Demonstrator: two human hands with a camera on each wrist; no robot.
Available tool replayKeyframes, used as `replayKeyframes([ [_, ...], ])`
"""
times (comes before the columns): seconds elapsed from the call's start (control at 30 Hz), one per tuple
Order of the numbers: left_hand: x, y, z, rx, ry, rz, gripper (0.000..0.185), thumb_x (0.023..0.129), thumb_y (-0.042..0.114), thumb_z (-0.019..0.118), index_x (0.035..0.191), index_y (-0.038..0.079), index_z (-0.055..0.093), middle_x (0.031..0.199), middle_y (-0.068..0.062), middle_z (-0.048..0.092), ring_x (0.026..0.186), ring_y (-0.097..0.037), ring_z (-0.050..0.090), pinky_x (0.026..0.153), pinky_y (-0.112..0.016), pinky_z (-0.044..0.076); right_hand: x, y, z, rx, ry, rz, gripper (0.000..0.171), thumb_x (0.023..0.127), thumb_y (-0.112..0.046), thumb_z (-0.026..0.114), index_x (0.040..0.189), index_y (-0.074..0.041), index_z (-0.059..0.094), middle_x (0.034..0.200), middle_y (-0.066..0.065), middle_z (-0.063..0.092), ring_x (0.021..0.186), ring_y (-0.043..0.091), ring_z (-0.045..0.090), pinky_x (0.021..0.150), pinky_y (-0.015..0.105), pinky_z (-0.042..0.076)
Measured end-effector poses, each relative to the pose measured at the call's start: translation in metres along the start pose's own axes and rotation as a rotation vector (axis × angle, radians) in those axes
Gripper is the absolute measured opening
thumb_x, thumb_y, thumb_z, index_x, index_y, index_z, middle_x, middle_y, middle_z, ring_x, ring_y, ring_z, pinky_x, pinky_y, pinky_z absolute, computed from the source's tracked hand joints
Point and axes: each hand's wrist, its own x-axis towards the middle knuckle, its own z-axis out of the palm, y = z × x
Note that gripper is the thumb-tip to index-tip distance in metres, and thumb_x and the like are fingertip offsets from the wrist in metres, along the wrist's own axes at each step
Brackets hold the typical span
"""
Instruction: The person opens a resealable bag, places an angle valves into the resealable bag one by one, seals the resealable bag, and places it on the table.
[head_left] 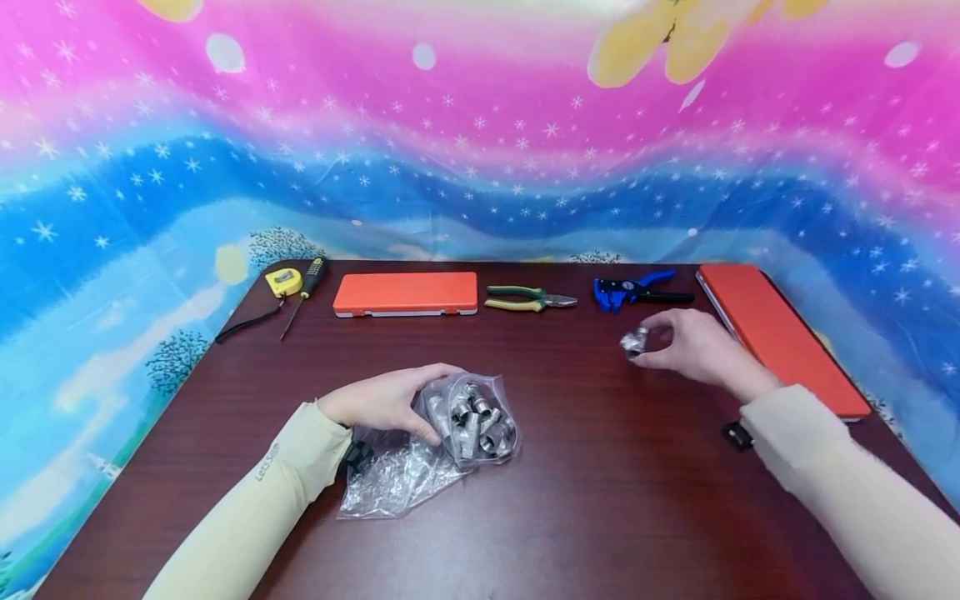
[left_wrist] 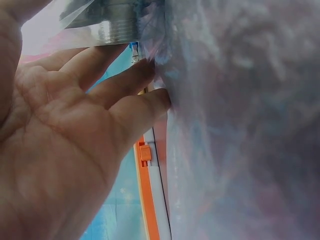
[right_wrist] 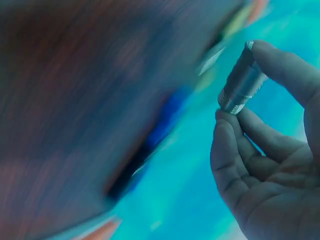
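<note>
While the left hand (head_left: 382, 400) rests with curled fingers gripping the clear plastic bag (head_left: 442, 442) of metal sockets at lower centre of the counter (head_left: 600, 500), the right hand (head_left: 693, 346) pinches one metal socket (head_left: 634, 342) between thumb and fingertips right of centre, just below the blue tool (head_left: 630, 292). Judging by this, sockets are being taken from the bag singly; the next move calls for a steady, upright set-down.

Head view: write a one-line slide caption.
Left hand holds a clear bag of metal sockets; right hand pinches one socket above the table.
</note>
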Motion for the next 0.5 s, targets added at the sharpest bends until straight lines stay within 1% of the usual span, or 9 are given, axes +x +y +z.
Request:
replayKeyframes([
  [0.13, 0.0, 0.0, 0.0, -0.017, -0.003, 0.004, 0.098, 0.069, 0.047, 0.087, 0.15, 0.022, 0.038, 0.149, 0.004, 0.043, 0.134, -0.015, 0.042, 0.107, -0.043, 0.038, -0.018, -0.058, 0.018, 0.069, 0.108, -0.122, 0.054, 0.074, -0.029, 0.089, 0.117, -0.003, 0.069, 0.101, 0.008, 0.068, 0.088, 0.024, 0.062, 0.075, 0.04, 0.05],
  [0.27, 0.0, 0.001, 0.0, 0.002, 0.001, 0.003, 0.098, 0.07, 0.049, 0.086, 0.151, 0.02, 0.037, 0.15, 0.003, 0.043, 0.136, -0.016, 0.04, 0.108, -0.043, 0.037, -0.03, -0.107, 0.042, 0.13, 0.163, -0.242, 0.055, 0.07, -0.027, 0.091, 0.117, -0.006, 0.07, 0.103, 0.003, 0.066, 0.088, 0.019, 0.06, 0.075, 0.037, 0.051],
  [0.37, 0.0, 0.001, 0.001, 0.018, 0.0, -0.001, 0.097, 0.072, 0.049, 0.085, 0.151, 0.02, 0.037, 0.151, 0.003, 0.042, 0.137, -0.016, 0.04, 0.109, -0.042, 0.036, -0.033, -0.132, 0.059, 0.145, 0.183, -0.311, 0.057, 0.069, -0.027, 0.092, 0.116, -0.006, 0.07, 0.104, 0.002, 0.067, 0.092, 0.018, 0.059, 0.08, 0.037, 0.051],
  [0.5, 0.0, 0.002, 0.0, 0.019, -0.005, 0.004, 0.095, 0.073, 0.049, 0.085, 0.151, 0.022, 0.037, 0.149, 0.004, 0.043, 0.136, -0.015, 0.04, 0.109, -0.042, 0.036, -0.032, -0.154, 0.078, 0.135, 0.176, -0.337, 0.058, 0.068, -0.031, 0.093, 0.116, -0.007, 0.07, 0.106, 0.001, 0.066, 0.098, 0.019, 0.058, 0.084, 0.037, 0.05],
])
